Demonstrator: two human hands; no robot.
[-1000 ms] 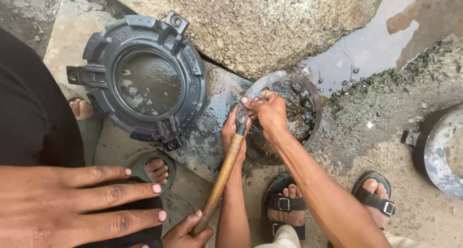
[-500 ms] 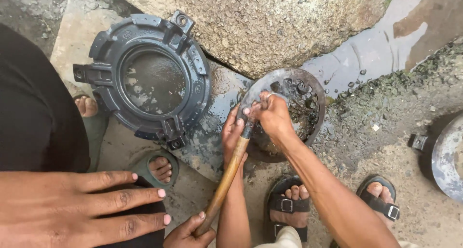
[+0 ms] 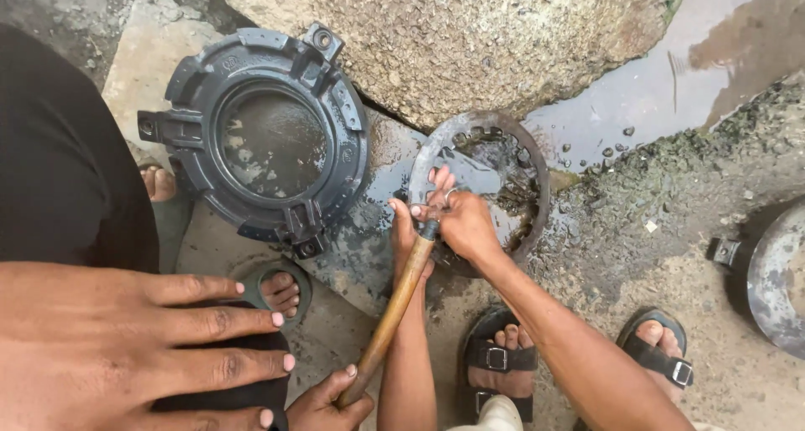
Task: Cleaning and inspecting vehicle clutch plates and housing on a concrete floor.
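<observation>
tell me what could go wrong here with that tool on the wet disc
1. The co-worker's hands crowd the tool's head where it meets the metal disc; if the wooden handle, gripped at its end by the right hand, jerks, fingers could be pinched.
2. The disc looks wet, so the tool might skid off.
3. The open-sandalled feet sit close below and could be struck.

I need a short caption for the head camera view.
Co-worker's hands work a wooden-handled tool on a wet round metal disc.
</observation>
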